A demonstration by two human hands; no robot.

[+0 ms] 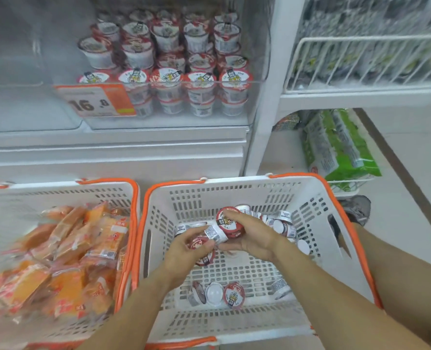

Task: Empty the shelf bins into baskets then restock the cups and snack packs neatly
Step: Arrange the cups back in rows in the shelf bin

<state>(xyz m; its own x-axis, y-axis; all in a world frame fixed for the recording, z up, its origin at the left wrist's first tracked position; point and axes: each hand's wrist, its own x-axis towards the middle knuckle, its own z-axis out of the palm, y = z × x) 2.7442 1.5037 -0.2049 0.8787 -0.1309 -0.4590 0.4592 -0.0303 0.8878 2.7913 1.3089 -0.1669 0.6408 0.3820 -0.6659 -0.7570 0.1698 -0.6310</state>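
I'm seeing both hands gripping cups inside the right basket (310,195): right hand (249,236) curling round a tilted cup (228,223), left hand (184,251) pinching another (200,245). Shelf bin (174,72) is lying far, straight ahead.

The orange-and-white price tag (95,101) clipped to the front of the clear shelf bin (234,83) reads "16" with a smaller ".8" after it; its smaller print is too blurred for me to read. Behind and right of that tag, the cups (167,79) carry printed lids and side labels, none legible. The cup (228,222) my right hand (253,234) holds shows only illegible print.
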